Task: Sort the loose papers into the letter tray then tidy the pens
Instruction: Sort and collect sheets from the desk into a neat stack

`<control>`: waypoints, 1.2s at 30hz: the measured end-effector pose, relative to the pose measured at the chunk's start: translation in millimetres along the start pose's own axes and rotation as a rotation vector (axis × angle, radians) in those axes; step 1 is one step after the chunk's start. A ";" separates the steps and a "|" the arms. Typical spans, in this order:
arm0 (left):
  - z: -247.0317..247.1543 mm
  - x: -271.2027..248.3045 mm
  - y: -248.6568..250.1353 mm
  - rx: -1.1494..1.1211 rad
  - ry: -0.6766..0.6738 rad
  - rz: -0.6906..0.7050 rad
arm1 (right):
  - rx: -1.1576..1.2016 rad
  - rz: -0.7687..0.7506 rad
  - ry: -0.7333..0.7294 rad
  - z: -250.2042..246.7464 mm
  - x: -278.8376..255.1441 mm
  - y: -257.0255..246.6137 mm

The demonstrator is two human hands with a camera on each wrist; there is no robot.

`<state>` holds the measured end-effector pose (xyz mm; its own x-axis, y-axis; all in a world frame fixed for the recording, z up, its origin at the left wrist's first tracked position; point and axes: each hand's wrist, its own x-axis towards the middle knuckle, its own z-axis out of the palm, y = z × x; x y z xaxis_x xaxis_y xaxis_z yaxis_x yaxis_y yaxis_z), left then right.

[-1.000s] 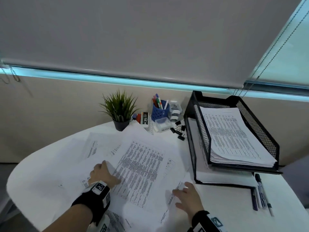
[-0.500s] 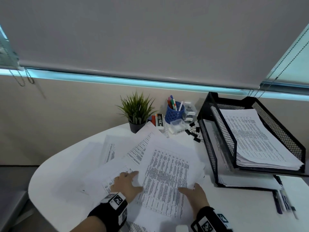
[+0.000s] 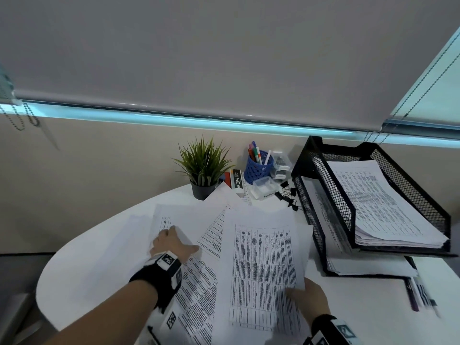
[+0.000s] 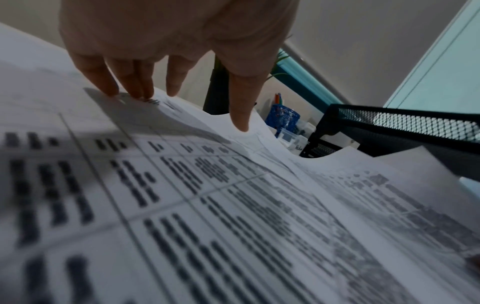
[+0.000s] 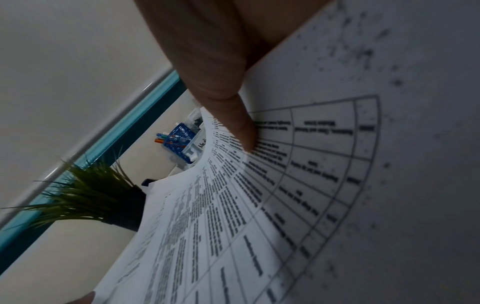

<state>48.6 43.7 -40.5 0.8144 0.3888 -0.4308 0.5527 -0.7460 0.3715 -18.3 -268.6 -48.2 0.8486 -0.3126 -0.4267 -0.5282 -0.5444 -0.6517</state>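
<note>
Several loose printed papers (image 3: 179,217) lie spread over the white table (image 3: 82,265). My left hand (image 3: 171,241) presses on the left sheets with straight fingers (image 4: 135,82), fingertips touching the paper. My right hand (image 3: 310,297) pinches the lower right corner of a printed table sheet (image 3: 263,265), thumb (image 5: 233,115) on top, and the sheet's right side is raised off the pile. The black mesh two-tier letter tray (image 3: 331,195) stands to the right, a thick paper stack (image 3: 380,202) in its upper tier and more sheets below. Loose pens (image 3: 418,295) lie beside the tray's near end.
At the back stand a potted plant (image 3: 202,168), a blue pen cup (image 3: 258,168) with markers, a clear plastic box (image 3: 263,188), a small boxed item (image 3: 236,181) and black binder clips (image 3: 286,195). The rounded table edge curves along the left.
My left hand has slid up and left onto the farther sheets. My right hand has taken hold of the printed sheet's corner and raised it.
</note>
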 end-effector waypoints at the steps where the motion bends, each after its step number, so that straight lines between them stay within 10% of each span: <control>1: -0.1 3.1 2.8 0.036 -0.001 0.011 | 0.016 -0.001 0.001 -2.7 -0.8 2.9; 18: -2.6 39.1 23.7 0.010 -0.110 0.037 | 0.226 0.124 -0.109 0.8 6.2 10.1; 36: -6.7 26.7 20.1 -0.311 -0.041 0.224 | -0.161 0.017 0.028 -29.5 13.2 12.4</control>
<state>82.6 42.7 -39.1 0.9169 0.2083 -0.3405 0.3941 -0.6079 0.6893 -12.8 -302.4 -43.4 0.8411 -0.3430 -0.4181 -0.5331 -0.6560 -0.5343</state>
